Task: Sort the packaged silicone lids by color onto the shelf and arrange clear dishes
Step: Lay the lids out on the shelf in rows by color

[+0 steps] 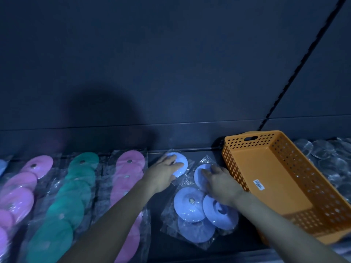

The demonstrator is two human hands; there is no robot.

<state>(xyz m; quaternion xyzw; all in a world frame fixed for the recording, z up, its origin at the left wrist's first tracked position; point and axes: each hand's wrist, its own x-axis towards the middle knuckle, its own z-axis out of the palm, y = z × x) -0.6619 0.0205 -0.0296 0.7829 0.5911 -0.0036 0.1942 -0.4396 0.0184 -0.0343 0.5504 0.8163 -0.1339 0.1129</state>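
Note:
On the dark shelf [163, 247] lie packaged silicone lids in rows by color: pink lids [20, 198] at far left, green lids [70, 198], more pink lids [129, 168], then blue lids [188, 204] in clear wrappers. My left hand [165, 173] rests with curved fingers on the rearmost blue lid [181, 164]. My right hand [218, 181] lies on another blue lid [199, 175] just right of it, fingertips on its top. Clear dishes [322, 154] sit at the far right of the shelf.
An empty orange perforated basket [252, 162] stands tilted to the right of the blue lids, close to my right forearm. The dark back panel [171, 73] rises behind the shelf. A slotted upright strip [296, 73] runs diagonally at upper right.

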